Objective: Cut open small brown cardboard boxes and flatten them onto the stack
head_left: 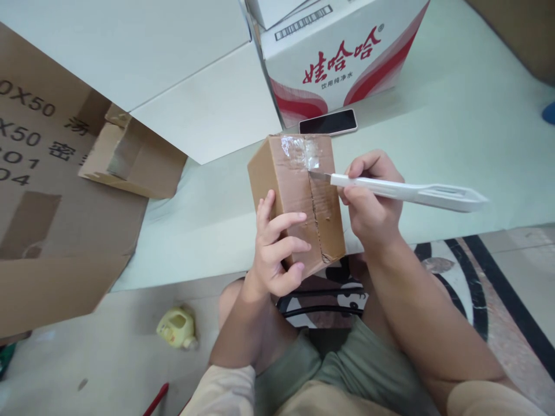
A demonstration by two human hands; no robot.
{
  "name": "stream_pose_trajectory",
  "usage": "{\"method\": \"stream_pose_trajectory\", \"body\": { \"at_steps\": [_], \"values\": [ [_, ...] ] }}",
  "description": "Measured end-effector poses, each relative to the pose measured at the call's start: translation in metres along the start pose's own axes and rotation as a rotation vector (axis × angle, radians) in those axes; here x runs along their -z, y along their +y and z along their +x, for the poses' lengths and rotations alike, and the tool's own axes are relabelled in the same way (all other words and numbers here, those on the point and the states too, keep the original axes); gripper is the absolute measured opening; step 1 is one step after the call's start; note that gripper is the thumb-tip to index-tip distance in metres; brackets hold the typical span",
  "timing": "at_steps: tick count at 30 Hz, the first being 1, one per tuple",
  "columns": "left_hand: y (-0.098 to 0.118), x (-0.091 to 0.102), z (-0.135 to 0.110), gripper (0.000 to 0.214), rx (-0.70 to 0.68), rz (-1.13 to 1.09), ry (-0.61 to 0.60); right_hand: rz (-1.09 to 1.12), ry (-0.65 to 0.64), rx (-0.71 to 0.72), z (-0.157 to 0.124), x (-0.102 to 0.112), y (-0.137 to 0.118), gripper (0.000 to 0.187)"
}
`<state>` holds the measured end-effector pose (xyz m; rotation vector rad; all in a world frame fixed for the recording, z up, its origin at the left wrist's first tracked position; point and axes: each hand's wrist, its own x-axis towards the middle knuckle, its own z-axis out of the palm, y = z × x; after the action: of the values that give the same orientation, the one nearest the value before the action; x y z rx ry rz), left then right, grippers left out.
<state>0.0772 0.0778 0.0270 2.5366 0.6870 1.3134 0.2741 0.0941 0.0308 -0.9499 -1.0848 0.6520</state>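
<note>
A small brown cardboard box (299,196) stands tilted at the table's near edge, its taped seam facing up toward me. My left hand (280,248) grips the box's lower left side, fingers spread over the face and the edge. In my right hand (375,199) is a white-handled utility knife (407,192), pinched between thumb and fingers near the blade. The metal blade touches the seam just below a shiny strip of clear tape (299,151). Below that point the seam shows as a dark, ragged line down to the box's bottom corner.
Behind the box a phone (328,122) lies on the pale table (459,156), before a white and red carton (333,69). A large white box (208,104) and brown cartons (73,225) stand to the left. A yellow jug (177,328) sits on the floor.
</note>
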Motion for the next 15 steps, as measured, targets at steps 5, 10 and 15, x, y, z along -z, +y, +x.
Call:
{"method": "stream_pose_trajectory", "body": {
  "at_steps": [5, 10, 15],
  "values": [
    [0.0000, 0.0025, 0.0013, 0.018, -0.005, 0.022, -0.018, 0.040, -0.041, 0.007, -0.0008, 0.0008, -0.0007, 0.013],
    [0.0003, 0.0041, 0.0009, 0.018, 0.001, 0.037, -0.035, -0.004, 0.011, 0.003, 0.0001, -0.0006, -0.0005, 0.015],
    [0.0003, 0.0013, -0.0006, 0.018, 0.005, 0.014, -0.020, -0.086, 0.065, 0.061, 0.0007, -0.0029, -0.0001, 0.023]
  ]
}}
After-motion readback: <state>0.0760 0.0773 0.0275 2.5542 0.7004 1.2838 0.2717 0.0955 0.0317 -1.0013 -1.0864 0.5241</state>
